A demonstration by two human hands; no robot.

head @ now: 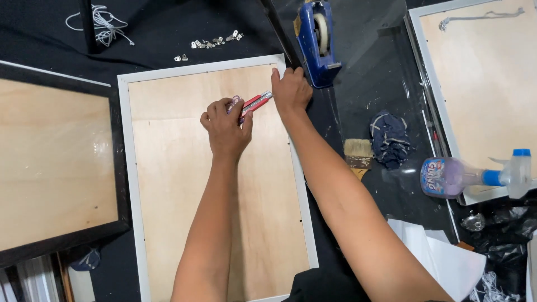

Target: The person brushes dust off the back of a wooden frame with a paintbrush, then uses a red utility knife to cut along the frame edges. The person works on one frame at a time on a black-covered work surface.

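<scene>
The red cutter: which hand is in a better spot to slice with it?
Probably the left hand: it already grips the red cutter over the wooden backing, while the right hand presses the white frame's top corner.

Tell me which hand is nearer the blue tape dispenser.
Right. The right hand rests on the white frame's top right corner, just left of the blue tape dispenser. The left hand, holding a red utility knife, sits farther left.

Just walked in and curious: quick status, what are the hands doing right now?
Left hand grips red utility knife over the white frame's wooden backing. Right hand presses frame's top right corner. Blue tape dispenser sits beside it, apart.
</scene>
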